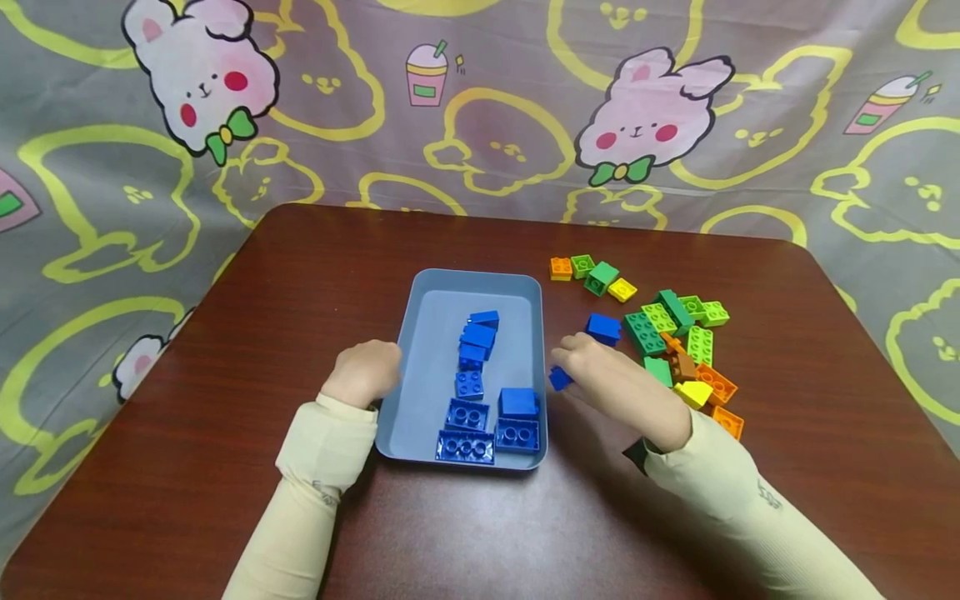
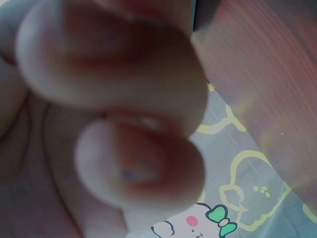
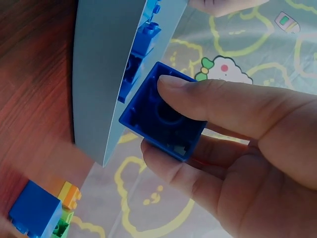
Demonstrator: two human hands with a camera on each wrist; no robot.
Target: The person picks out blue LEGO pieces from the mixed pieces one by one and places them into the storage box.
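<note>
A blue-grey tray lies on the table with several blue toy building bricks in it. My left hand is at the tray's left rim, fingers curled, and seems to grip that rim; the contact itself is hidden. In the left wrist view, curled fingers fill much of the picture. Just outside the tray's right wall, my right hand pinches a blue toy building brick between thumb and fingers. The brick's hollow underside faces the right wrist camera.
Another loose blue brick lies beyond my right hand. Right of it is a scattered group of green, orange and yellow bricks. A few more, including an orange brick, lie farther back. A patterned cloth hangs behind the table.
</note>
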